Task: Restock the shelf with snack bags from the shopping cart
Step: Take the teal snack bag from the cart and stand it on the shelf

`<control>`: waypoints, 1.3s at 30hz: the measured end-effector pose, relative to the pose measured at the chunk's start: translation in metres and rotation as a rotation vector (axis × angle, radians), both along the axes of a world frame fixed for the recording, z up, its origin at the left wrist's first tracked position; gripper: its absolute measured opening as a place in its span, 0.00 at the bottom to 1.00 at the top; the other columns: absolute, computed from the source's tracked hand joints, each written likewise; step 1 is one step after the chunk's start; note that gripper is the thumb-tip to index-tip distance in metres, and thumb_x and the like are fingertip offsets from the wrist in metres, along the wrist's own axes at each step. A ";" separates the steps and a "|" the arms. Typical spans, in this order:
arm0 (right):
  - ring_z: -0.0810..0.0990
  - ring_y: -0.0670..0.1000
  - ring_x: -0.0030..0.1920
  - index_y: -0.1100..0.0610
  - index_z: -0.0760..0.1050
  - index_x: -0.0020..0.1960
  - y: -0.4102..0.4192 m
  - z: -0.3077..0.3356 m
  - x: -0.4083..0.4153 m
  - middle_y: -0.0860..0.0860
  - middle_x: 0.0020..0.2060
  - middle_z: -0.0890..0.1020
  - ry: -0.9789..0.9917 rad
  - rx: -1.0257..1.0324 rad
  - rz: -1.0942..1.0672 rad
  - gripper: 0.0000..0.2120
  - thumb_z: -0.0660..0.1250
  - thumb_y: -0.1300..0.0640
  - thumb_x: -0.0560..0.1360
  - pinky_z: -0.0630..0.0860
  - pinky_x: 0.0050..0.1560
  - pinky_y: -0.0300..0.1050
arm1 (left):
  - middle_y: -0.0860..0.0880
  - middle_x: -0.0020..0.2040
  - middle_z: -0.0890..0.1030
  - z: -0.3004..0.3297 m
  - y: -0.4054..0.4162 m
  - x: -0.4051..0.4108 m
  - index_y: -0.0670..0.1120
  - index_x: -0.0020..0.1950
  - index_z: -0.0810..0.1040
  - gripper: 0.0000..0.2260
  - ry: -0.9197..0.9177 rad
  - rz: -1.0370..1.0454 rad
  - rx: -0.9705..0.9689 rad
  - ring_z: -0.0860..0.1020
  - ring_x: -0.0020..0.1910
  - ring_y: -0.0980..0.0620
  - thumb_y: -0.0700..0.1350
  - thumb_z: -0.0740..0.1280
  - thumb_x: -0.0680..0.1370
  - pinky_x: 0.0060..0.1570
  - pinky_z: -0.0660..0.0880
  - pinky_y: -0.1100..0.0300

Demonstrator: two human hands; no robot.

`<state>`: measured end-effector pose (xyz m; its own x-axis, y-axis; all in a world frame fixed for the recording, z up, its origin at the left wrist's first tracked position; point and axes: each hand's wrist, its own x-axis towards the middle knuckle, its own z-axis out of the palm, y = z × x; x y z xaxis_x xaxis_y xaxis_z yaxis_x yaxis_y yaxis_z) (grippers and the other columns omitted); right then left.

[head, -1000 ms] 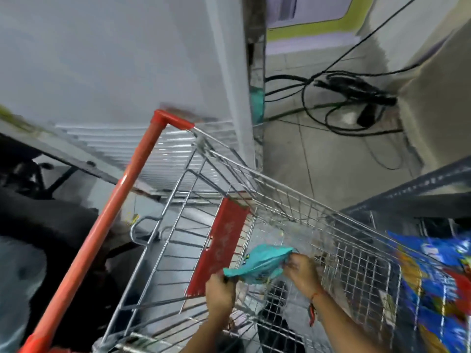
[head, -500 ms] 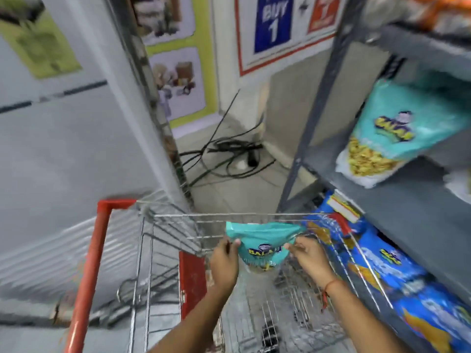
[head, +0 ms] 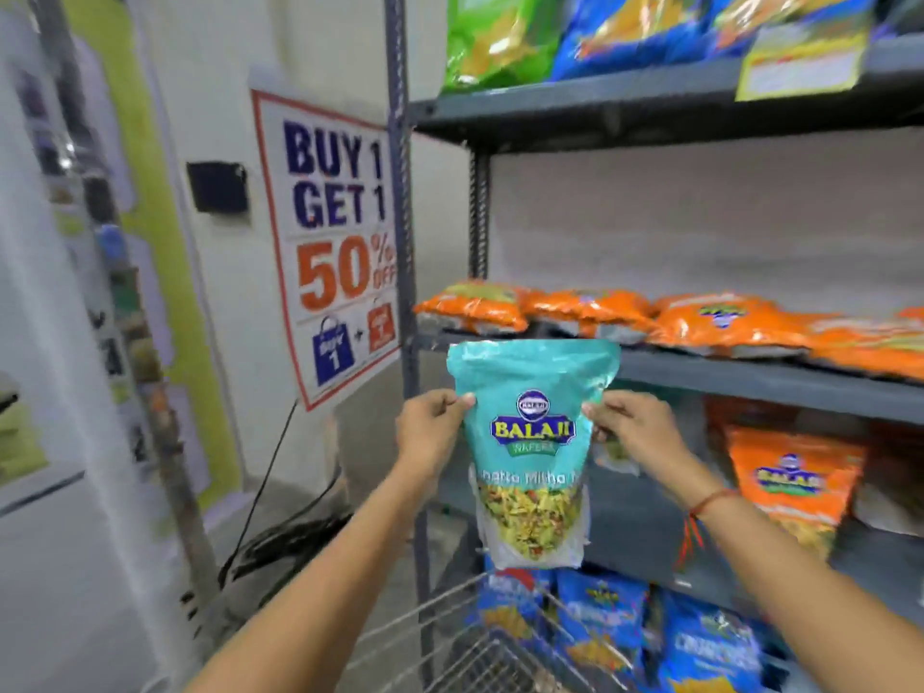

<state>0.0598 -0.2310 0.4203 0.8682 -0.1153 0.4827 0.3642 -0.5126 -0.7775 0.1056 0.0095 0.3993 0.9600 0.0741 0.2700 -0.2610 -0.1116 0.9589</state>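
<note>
A teal Balaji snack bag [head: 531, 442] hangs upright in front of the grey metal shelf [head: 750, 380], at the level of its middle boards. My left hand [head: 432, 432] pinches the bag's left edge and my right hand [head: 632, 430] pinches its right edge, both near the top. Only the wire rim of the shopping cart [head: 465, 647] shows at the bottom centre, below the bag. The cart's basket is out of view.
Orange snack bags [head: 700, 322] lie flat on the board behind the teal bag, and another orange bag [head: 795, 487] stands lower right. Blue bags [head: 700, 642] fill the bottom board. A sale poster [head: 340, 242] hangs left of the shelf post [head: 400, 192], cables [head: 285, 537] below it.
Both hands lifted the teal bag out of the cart and raised it to shelf height. It now hangs upright with its front facing me. My view swung up from the cart to the shelf.
</note>
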 end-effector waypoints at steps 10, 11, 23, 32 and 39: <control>0.75 0.49 0.34 0.71 0.76 0.40 -0.068 0.068 -0.033 0.57 0.35 0.80 -0.047 0.211 -0.051 0.14 0.66 0.60 0.76 0.72 0.32 0.34 | 0.37 0.47 0.85 0.088 -0.076 0.001 0.42 0.38 0.82 0.09 -0.085 -0.156 -0.053 0.82 0.43 0.41 0.47 0.71 0.74 0.55 0.79 0.38; 0.75 0.50 0.35 0.73 0.75 0.43 -0.073 0.067 -0.033 0.60 0.37 0.80 -0.042 0.216 -0.045 0.14 0.66 0.59 0.76 0.73 0.33 0.34 | 0.39 0.45 0.86 0.088 -0.081 0.002 0.45 0.36 0.83 0.09 -0.081 -0.157 -0.049 0.84 0.45 0.40 0.48 0.72 0.73 0.55 0.79 0.39; 0.73 0.43 0.26 0.52 0.80 0.26 -0.117 -0.011 0.002 0.45 0.22 0.80 0.177 0.252 -0.114 0.17 0.69 0.61 0.73 0.69 0.26 0.30 | 0.38 0.32 0.79 0.012 -0.125 0.044 0.35 0.37 0.78 0.14 0.045 -0.178 0.067 0.73 0.30 0.49 0.46 0.71 0.73 0.38 0.74 0.49; 0.72 0.39 0.24 0.51 0.82 0.28 -0.163 -0.110 0.060 0.41 0.22 0.81 0.269 0.245 -0.276 0.15 0.69 0.57 0.73 0.66 0.25 0.27 | 0.39 0.37 0.83 -0.091 -0.190 0.110 0.40 0.33 0.78 0.14 0.196 -0.142 0.167 0.75 0.36 0.47 0.49 0.71 0.73 0.39 0.73 0.51; 0.78 0.36 0.28 0.57 0.83 0.37 -0.197 -0.148 0.111 0.40 0.27 0.83 0.271 0.262 -0.376 0.09 0.69 0.56 0.74 0.71 0.29 0.30 | 0.46 0.43 0.87 -0.120 -0.235 0.168 0.49 0.37 0.84 0.06 0.200 -0.068 0.227 0.83 0.44 0.45 0.49 0.72 0.72 0.48 0.79 0.52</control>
<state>0.1707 -0.4283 0.2722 0.8331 -0.5295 0.1597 -0.0395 -0.3449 -0.9378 0.2736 -0.2257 0.2798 0.9965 -0.0327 0.0774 -0.0838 -0.3175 0.9445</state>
